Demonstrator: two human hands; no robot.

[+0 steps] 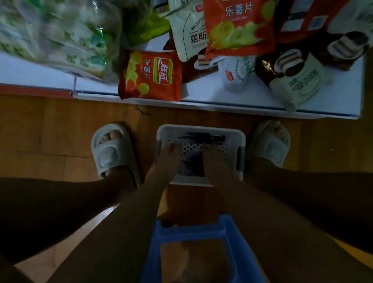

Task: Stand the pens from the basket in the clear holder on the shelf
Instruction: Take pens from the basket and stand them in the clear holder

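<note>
basket (237, 137): white, perforated, sitting on the wood floor between two slippered feet
pens (200, 138): dark bunch lying flat along the far side inside the basket
left hand (169, 159): reaching in, fingers bent down onto the bottom, can't tell if gripping anything
right hand (214, 159): in beside it, fingertips near the pens, grip too dim to call
shelf (222, 93): white, just past the basket, loaded with snack bags (150, 75)
stool (189, 231): blue, below the forearms

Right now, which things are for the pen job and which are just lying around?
For the job: white perforated plastic basket; dark pens inside it; left hand and right hand reaching in.

Lying about: small orange crisp bag; large orange crisp bag; blue plastic stool; pale slippers.
</note>
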